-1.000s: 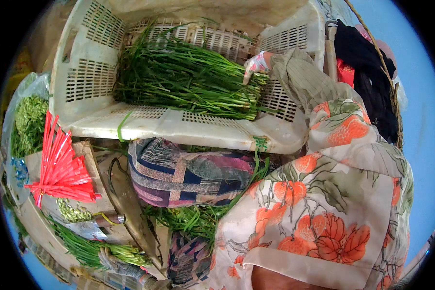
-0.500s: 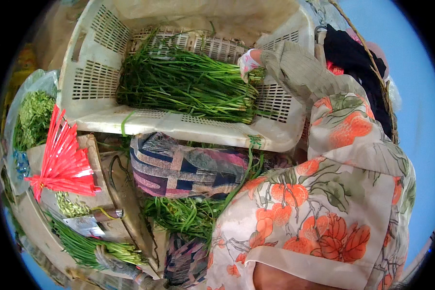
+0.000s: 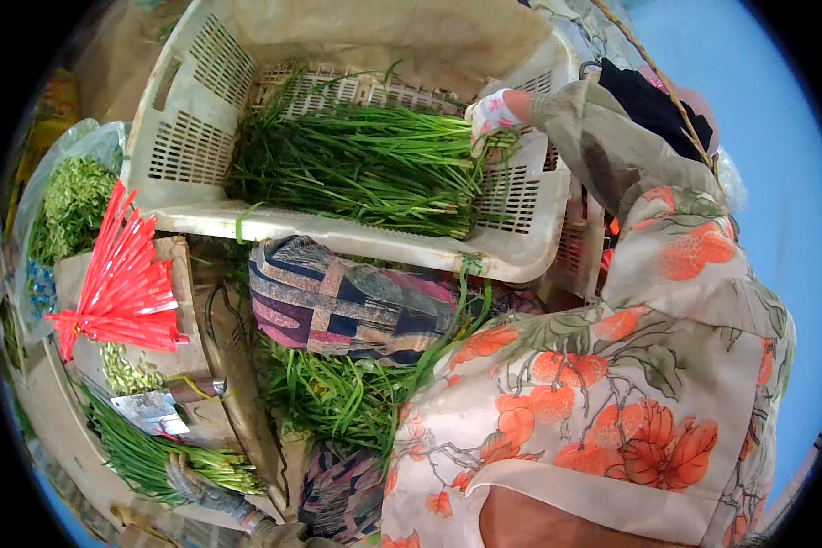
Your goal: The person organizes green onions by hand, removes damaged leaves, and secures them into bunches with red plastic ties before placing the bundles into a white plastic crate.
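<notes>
My right hand (image 3: 495,116), in a white glove with a pink pattern, is closed over the pale stem ends of long green chives (image 3: 365,169) lying in a white plastic basket (image 3: 511,260). Its fingertips are partly hidden among the stems. At the lower left, my left hand (image 3: 201,491), in a grey glove, has its fingers curled over a smaller bunch of chives (image 3: 142,452). That bunch lies beside a cardboard-coloured board (image 3: 205,338). A cleaver (image 3: 160,411) with a wooden handle rests on the board, close above the bunch.
A fan of red plastic ties (image 3: 128,283) lies on the board beside pale green trimmings (image 3: 128,370). A clear bag of greens (image 3: 73,205) stands at far left. Loose green leaves (image 3: 333,393) lie between my patterned trouser legs (image 3: 338,306). Dark cloth (image 3: 648,105) hangs at upper right.
My right hand has shifted right, toward the basket's end, along the stem ends. The view has shifted a little. My left hand stays on the smaller bunch.
</notes>
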The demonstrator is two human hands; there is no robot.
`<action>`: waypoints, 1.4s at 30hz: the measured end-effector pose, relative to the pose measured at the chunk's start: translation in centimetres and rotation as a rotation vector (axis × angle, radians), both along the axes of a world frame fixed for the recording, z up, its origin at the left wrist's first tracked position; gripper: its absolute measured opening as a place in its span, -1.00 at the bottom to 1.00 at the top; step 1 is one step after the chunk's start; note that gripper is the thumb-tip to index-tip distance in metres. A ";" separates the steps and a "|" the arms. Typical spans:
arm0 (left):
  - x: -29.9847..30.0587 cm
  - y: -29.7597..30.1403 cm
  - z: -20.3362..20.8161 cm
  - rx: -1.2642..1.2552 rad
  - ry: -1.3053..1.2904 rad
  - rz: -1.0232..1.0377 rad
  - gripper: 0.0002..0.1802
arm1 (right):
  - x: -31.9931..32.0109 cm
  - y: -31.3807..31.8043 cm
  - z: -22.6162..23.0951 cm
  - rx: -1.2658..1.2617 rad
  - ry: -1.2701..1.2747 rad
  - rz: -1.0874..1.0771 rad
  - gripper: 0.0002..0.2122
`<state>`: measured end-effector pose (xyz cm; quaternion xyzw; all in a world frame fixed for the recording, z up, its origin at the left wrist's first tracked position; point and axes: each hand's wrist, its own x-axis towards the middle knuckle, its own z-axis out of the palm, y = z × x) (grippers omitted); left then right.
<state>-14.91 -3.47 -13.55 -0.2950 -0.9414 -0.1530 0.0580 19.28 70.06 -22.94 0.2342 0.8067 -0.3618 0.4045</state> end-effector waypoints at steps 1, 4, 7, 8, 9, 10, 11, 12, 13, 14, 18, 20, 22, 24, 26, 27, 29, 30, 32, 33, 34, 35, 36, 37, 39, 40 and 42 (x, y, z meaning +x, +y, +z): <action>0.1 -0.1 0.0 0.036 -0.025 0.030 -0.52 | -0.1 -0.3 1.5 0.037 0.015 0.002 -0.60; -0.4 0.3 0.1 -0.095 0.095 -0.080 -0.52 | -0.3 -1.0 6.7 0.231 -0.091 0.039 -0.63; -0.8 -0.4 -0.1 -0.088 0.069 -0.043 -0.52 | 0.8 -0.3 9.7 0.319 -0.008 0.029 -0.63; -0.6 -0.9 0.1 -0.108 0.082 -0.041 -0.52 | 0.3 -0.3 11.7 0.353 0.009 0.018 -0.62; -0.7 -1.2 0.1 -0.123 0.090 -0.046 -0.52 | 0.2 -0.1 13.5 0.353 0.069 0.027 -0.60; -0.7 -1.5 0.2 -0.138 0.100 -0.048 -0.53 | 0.0 0.1 15.1 0.360 0.088 0.009 -0.62; -0.7 -1.7 0.2 -0.142 0.105 -0.043 -0.52 | -0.2 0.3 16.9 0.368 0.106 -0.008 -0.65; -0.9 -1.6 -0.2 -0.151 0.095 -0.045 -0.52 | -0.2 0.6 18.2 0.372 0.107 -0.028 -0.67; -1.1 -1.5 -0.6 -0.161 0.085 -0.045 -0.51 | -0.1 1.0 18.8 0.373 0.109 -0.047 -0.69; -1.1 -1.5 -1.0 -0.118 0.082 -0.056 -0.51 | 0.9 0.9 18.8 0.263 0.272 -0.119 -0.72; -2.1 -2.7 -1.6 -0.026 0.072 -0.089 -0.50 | 0.8 -2.8 13.6 0.479 -0.137 -0.029 -0.59; -1.8 -2.0 -1.6 -0.065 0.123 -0.097 -0.49 | 1.1 -4.3 11.9 0.402 -0.164 -0.140 -0.48; -1.0 -1.3 -0.4 -0.120 0.159 -0.088 -0.50 | 2.0 -3.4 10.4 0.131 0.062 -0.492 -0.49; -1.5 -0.6 -0.7 -0.155 0.214 -0.161 -0.54 | 3.0 -4.1 9.9 0.087 0.036 -0.463 -0.51; -1.4 -1.2 -0.1 -0.210 0.179 -0.095 -0.60 | 3.4 -4.4 9.4 0.042 0.015 -0.422 -0.53; -1.7 -1.9 0.1 -0.239 0.186 -0.101 -0.60 | 3.6 -4.1 9.2 -0.027 0.108 -0.492 -0.56; -1.3 -0.5 0.9 -0.281 0.183 0.020 -0.63 | 3.8 -4.3 9.7 -0.265 0.225 -0.621 -0.61; 0.1 1.9 3.3 -0.359 0.345 -0.038 -0.63 | 3.5 -5.2 10.4 -0.451 0.256 -0.677 -0.63; 3.7 8.0 8.3 -0.491 0.671 -0.162 -0.62 | 3.8 -6.6 10.7 -0.648 0.283 -0.765 -0.69; 5.7 10.9 10.1 -0.341 0.612 -0.217 -0.63 | 3.5 -7.1 10.0 -0.674 0.272 -0.782 -0.71; 7.5 13.8 10.2 -0.125 0.389 -0.316 -0.63 | 3.5 -7.9 9.9 -0.687 0.253 -0.805 -0.74; 9.3 16.8 10.0 0.093 0.155 -0.410 -0.63 | 3.2 -9.3 11.3 -0.744 0.355 -0.805 -0.72; 12.2 19.6 10.3 0.348 -0.271 -0.345 -0.61 | 2.5 -10.0 11.7 -0.812 0.367 -0.793 -0.71; 14.4 24.5 9.4 0.502 -0.616 -0.358 -0.54 | 3.5 -10.5 12.1 -0.839 0.380 -0.838 -0.71; 18.8 31.8 9.8 0.771 -1.246 -0.242 -0.38 | 3.0 -10.5 11.7 -0.881 0.385 -0.773 -0.68; 19.6 34.5 9.0 0.881 -1.563 -0.224 -0.37 | 2.6 -10.9 12.0 -0.910 0.390 -0.769 -0.67; 21.2 40.0 6.5 0.997 -2.099 0.195 -0.42 | 2.8 -12.0 13.5 -0.956 0.406 -0.787 -0.67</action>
